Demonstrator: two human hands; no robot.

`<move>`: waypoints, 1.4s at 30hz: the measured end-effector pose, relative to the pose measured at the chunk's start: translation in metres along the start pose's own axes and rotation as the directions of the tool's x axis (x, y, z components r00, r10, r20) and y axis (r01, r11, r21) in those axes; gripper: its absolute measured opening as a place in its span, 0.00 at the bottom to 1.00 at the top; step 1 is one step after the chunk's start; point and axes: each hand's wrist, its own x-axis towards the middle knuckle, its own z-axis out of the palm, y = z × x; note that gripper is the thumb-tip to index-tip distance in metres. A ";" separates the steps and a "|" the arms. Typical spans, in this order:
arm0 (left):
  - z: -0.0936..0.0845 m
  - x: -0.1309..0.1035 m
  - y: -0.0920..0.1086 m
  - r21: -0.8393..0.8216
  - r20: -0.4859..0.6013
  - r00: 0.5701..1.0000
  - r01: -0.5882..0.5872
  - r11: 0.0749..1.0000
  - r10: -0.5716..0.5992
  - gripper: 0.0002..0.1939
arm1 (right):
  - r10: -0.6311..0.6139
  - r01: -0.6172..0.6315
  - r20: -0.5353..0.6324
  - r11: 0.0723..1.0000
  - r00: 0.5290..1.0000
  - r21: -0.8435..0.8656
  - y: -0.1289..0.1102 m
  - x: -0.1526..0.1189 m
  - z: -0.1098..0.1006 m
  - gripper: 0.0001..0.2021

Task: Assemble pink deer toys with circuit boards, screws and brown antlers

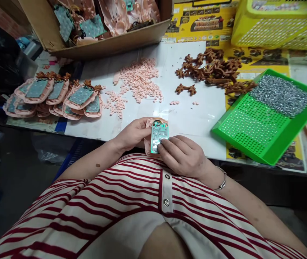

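In the head view, the left hand (133, 133) cupped a pink shell (153, 124) from the side at the centre of the frame, fingers curled around its edge, just over the near edge of the table. The right hand (181, 155) lay closed over the shell's lower end, fingertips pressed on the green circuit board (159, 135) seated in it.

By the look of it the work was partly through: at the left of the frame a stack of finished shells (53, 97), boards in and brown antlers on, lay overlapping, while much stock remained. Loose pink buttons (139, 81) were heaped at upper centre, brown antler pieces (212, 68) to their right, and a green perforated tray (253, 126) at the right held a heap of small screws (281, 94).

The white tabletop (188, 115) was partly covered with yellow printed sheets. A cardboard box (110, 43) of shells stood at upper left, a yellow basket (280, 23) at upper right. The floor below was dark.
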 end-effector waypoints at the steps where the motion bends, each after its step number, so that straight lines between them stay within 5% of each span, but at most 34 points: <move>1: 0.000 0.000 0.000 -0.010 0.001 1.000 0.009 1.000 -0.009 0.17 | -0.003 0.003 -0.009 1.000 1.000 -0.007 0.000 -0.001 0.000 0.04; 29: 0.010 -0.002 0.009 -0.076 -0.017 0.998 -0.056 0.996 0.055 0.15 | 0.083 -0.082 -0.074 0.996 0.994 0.016 -0.002 0.007 0.008 0.09; 36: -0.004 0.001 0.004 -0.027 -0.015 0.998 -0.068 0.997 0.067 0.18 | 0.102 -0.101 -0.026 0.994 0.994 0.051 -0.001 0.005 0.008 0.08; 42: -0.023 0.003 0.004 -0.153 0.139 0.990 0.053 0.987 -0.032 0.26 | 0.085 -0.084 -0.016 0.993 0.996 0.079 -0.002 0.003 0.008 0.07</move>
